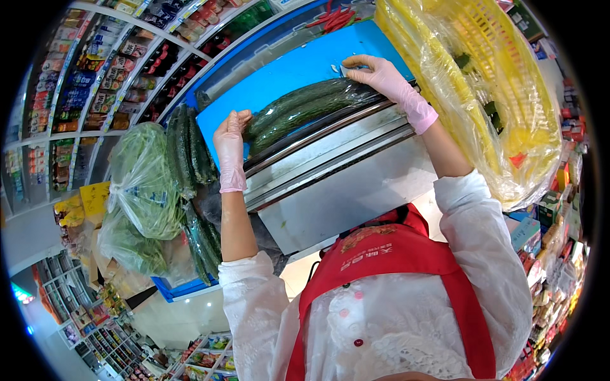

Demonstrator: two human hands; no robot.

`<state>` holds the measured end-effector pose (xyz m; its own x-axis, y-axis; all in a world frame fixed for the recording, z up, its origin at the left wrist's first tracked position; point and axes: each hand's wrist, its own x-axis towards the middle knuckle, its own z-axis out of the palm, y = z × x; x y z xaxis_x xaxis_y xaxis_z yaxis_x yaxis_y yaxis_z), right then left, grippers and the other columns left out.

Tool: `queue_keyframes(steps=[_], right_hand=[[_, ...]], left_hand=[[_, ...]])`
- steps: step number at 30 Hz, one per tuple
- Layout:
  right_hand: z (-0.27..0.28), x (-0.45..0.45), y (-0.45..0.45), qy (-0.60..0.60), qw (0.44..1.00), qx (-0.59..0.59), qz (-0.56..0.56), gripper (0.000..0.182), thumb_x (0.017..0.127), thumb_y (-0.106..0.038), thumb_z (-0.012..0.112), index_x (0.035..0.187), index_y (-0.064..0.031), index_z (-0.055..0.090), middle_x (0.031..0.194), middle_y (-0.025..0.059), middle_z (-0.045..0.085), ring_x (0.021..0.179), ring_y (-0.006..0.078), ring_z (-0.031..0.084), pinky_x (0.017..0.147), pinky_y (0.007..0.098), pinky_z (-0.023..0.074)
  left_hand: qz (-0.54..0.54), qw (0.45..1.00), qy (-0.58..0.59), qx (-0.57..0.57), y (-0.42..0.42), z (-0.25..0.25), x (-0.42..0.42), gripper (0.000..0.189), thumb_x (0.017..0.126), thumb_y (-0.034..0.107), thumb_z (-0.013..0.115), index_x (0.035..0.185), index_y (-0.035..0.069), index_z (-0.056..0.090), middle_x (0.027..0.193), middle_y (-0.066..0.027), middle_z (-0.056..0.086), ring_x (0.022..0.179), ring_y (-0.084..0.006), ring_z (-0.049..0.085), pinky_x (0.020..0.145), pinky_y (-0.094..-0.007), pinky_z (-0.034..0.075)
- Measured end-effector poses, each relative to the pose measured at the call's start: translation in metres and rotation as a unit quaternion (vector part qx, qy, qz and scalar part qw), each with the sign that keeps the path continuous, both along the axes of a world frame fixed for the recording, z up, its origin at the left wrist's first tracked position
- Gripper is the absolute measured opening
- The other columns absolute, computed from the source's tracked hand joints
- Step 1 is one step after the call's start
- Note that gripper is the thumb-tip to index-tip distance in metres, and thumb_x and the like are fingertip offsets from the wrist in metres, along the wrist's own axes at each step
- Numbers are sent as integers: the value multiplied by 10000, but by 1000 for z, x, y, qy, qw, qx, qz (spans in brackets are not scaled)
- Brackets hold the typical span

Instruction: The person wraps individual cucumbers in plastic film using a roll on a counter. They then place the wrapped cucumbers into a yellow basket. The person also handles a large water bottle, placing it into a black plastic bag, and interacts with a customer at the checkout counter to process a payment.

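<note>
Long green cucumbers lie side by side under glossy clear cling film, on a blue board. Beyond their left end, my gloved left hand has its fingers curled closed, pinching the edge of the film, which is hard to see there. At the right end my gloved right hand reaches over the cucumbers, thumb and forefinger pinched on a whitish bit of film. Along the near side of the board runs a metal wrapping machine with a dark roller bar.
More cucumbers and tied clear bags of leafy greens are stacked at left. A yellow plastic basket lined with clear film stands right of the board. Red chillies lie behind it. Drink shelves rise at upper left.
</note>
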<state>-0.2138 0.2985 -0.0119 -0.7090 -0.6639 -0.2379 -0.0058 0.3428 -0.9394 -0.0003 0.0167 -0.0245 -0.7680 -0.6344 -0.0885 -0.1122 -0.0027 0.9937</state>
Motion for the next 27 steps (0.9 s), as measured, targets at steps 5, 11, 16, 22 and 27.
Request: queue_keyframes(steps=[5, 11, 16, 22, 27], right_hand=[[-8, 5, 6, 304, 940, 78, 133, 601, 713, -394, 765, 1203, -93, 587, 1268, 112, 468, 1216, 281, 424, 1045, 371, 351], [1, 15, 11, 328, 930, 104, 126, 562, 724, -282, 760, 1224, -106, 573, 1198, 126, 530, 1141, 298, 494, 1011, 362, 390], [2, 14, 21, 318, 939, 16, 130, 541, 741, -211, 738, 1235, -78, 564, 1118, 160, 613, 1016, 284, 589, 953, 343, 444], [-4, 9, 11, 109, 991, -16, 77, 408, 800, -182, 691, 1178, -48, 614, 968, 119, 667, 844, 166, 614, 805, 279, 490], [0, 12, 2, 135, 991, -2, 27, 313, 831, -196, 659, 1090, -19, 657, 930, 121, 685, 792, 168, 613, 760, 292, 484]], left_hand=[[-53, 992, -81, -83, 3, 16, 3, 253, 931, 201, 579, 1017, -22, 663, 1000, -92, 665, 902, -150, 607, 839, -257, 466], [-75, 970, -225, -46, -4, 26, 23, 326, 899, 172, 627, 1184, 17, 591, 1006, -42, 645, 878, -107, 576, 789, -220, 450], [-82, 989, -122, 33, 12, 22, 43, 426, 913, 176, 607, 1295, 18, 501, 1111, -44, 598, 912, -96, 533, 786, -221, 444], [27, 980, -164, -110, 13, -6, 35, 445, 912, 261, 602, 1270, 7, 529, 1226, -117, 580, 1082, -181, 539, 926, -286, 408], [85, 987, -134, -10, 19, 12, 26, 324, 911, 280, 597, 1093, 12, 614, 900, -33, 624, 768, -111, 540, 684, -248, 451]])
